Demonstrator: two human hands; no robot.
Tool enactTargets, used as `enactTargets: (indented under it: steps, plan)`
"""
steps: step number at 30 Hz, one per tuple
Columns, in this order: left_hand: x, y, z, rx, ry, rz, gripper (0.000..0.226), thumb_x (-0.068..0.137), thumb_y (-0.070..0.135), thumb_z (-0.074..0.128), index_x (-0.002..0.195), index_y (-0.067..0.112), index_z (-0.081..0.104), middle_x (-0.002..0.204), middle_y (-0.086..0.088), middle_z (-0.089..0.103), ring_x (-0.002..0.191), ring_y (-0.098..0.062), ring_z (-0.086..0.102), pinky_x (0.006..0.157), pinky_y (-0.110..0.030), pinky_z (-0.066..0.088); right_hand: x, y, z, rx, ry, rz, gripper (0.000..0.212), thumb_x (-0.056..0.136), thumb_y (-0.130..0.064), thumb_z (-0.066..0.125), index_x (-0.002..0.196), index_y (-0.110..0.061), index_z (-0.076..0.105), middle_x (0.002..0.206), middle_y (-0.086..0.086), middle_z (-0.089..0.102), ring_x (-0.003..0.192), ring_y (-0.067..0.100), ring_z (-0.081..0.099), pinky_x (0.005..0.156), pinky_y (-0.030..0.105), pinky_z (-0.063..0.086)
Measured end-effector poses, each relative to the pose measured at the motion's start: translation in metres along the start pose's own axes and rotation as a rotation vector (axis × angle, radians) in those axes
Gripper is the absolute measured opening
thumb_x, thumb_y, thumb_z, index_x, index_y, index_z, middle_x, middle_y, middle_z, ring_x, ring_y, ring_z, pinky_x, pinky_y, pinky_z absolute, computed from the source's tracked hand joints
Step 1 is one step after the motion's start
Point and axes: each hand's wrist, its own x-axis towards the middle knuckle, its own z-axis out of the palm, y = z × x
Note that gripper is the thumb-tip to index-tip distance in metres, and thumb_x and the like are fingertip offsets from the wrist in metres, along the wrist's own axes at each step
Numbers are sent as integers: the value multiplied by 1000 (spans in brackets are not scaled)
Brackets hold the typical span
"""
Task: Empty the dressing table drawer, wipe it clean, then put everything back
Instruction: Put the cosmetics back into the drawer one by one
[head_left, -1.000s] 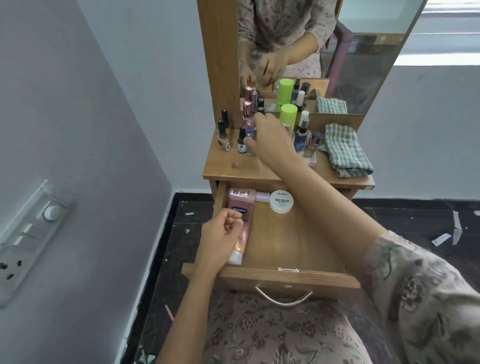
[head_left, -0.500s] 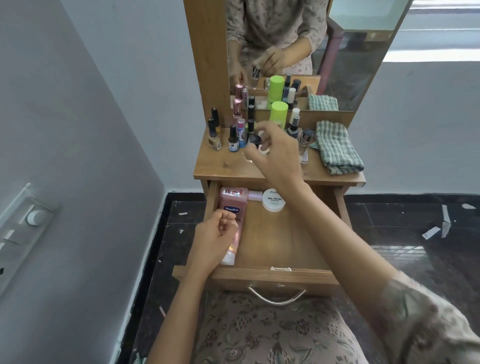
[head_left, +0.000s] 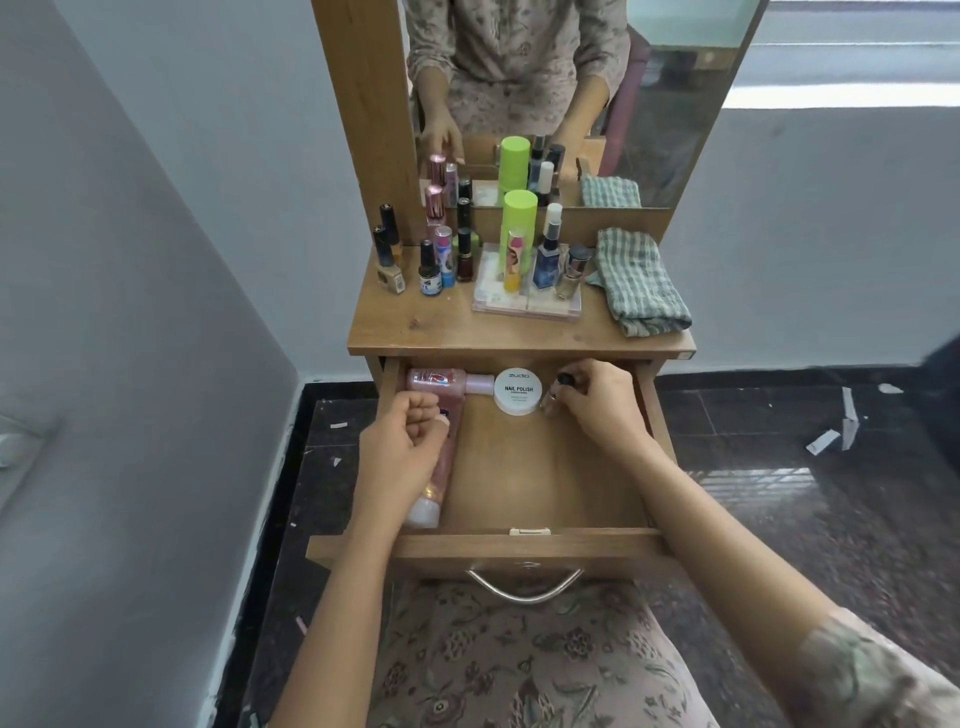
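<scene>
Setting small bottle (head_left: 558, 392) into drawer's (head_left: 545, 467) back right corner beside white jar (head_left: 518, 391) | right hand (head_left: 602, 405) pinches it | left hand (head_left: 402, 452) curled over pink tube (head_left: 452, 382), hold unclear | best stood upright before letting go

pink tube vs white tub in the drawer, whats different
The pink tube is long and lies along the drawer's left side; the white tub is round and sits at the back. The left hand partly covers the tube; the tub is uncovered. Both are in the drawer.
</scene>
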Motion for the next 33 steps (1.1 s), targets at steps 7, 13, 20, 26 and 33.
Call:
enactTargets:
  steps: [7, 13, 20, 26, 33]
  plan:
    - [24, 24, 8, -32, 72, 72, 19, 89, 14, 63, 107, 17, 62, 95, 9, 64, 81, 2, 58, 71, 0, 44, 17, 11, 17, 26, 67, 92, 16, 85, -1, 54, 93, 2, 69, 97, 15, 69, 95, 27, 61, 76, 26, 43]
    - [29, 22, 14, -22, 89, 45, 20, 89, 13, 62, 109, 15, 62, 99, 4, 65, 82, 0, 58, 70, -5, 46, 22, 13, 24, 106, 86, 77, 14, 90, -7, 59, 98, 2, 65, 100, 16, 67, 93, 26, 59, 71, 16, 33]
    - [43, 27, 3, -43, 253, 88, 22, 89, 9, 60, 112, 6, 60, 97, 1, 62, 75, 1, 55, 68, 2, 41, 23, 16, 30, 81, 112, 30, 15, 89, -12, 61, 95, 0, 67, 94, 15, 69, 87, 26, 63, 76, 31, 47]
    - [81, 35, -9, -4, 405, 139, 24, 88, 11, 60, 111, 4, 56, 99, -2, 58, 78, -8, 54, 68, 1, 39, 22, 12, 37, 57, 122, 56, 17, 86, -13, 63, 95, 0, 68, 93, 13, 71, 87, 27, 66, 80, 38, 53]
    - [135, 43, -15, 116, 338, 100, 41, 90, 9, 59, 130, 9, 50, 130, -10, 51, 113, -21, 56, 98, -29, 48, 23, 17, 34, 82, 99, 142, 20, 82, -17, 68, 93, 0, 69, 90, 13, 71, 85, 27, 67, 79, 39, 55]
